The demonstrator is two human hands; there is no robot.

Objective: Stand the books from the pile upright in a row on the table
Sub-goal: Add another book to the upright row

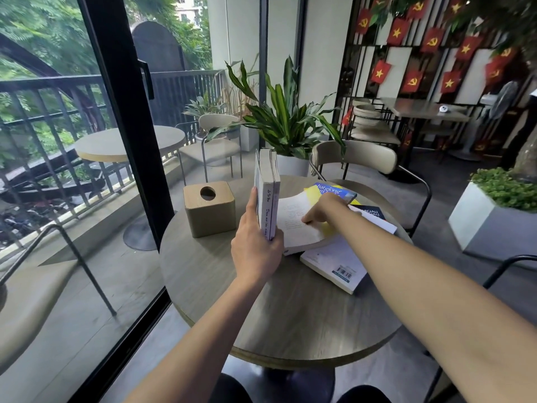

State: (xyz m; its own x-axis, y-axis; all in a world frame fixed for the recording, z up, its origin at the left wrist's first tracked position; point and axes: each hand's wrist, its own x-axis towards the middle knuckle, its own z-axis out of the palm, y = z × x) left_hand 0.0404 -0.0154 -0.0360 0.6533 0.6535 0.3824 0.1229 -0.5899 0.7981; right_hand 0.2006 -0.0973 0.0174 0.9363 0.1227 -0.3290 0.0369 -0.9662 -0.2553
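On the round wooden bench (290,315) two books stand upright side by side (268,196), spines toward the camera, just right of a wooden tissue box (209,209). The left hand (255,248) grips them at their lower end, thumb on the right face and fingers wrapped along the left, so the pair is pinched together. To the right lies the pile (328,225), a loose heap of overlapping books lying flat. Its top book lies open, with a white page (296,219) showing and a yellow cover beneath it. The right hand (322,210) reaches across and presses down on that open page with its fingers curled; it holds nothing that can be seen. A blue and yellow book (334,191) lies at the far side of the pile, a dark one (370,213) pokes out on the right, and a white book with a barcode (334,266) lies nearest the camera, partly under the open one. A potted plant (287,126) and a chair (354,155) stand beyond the bench.
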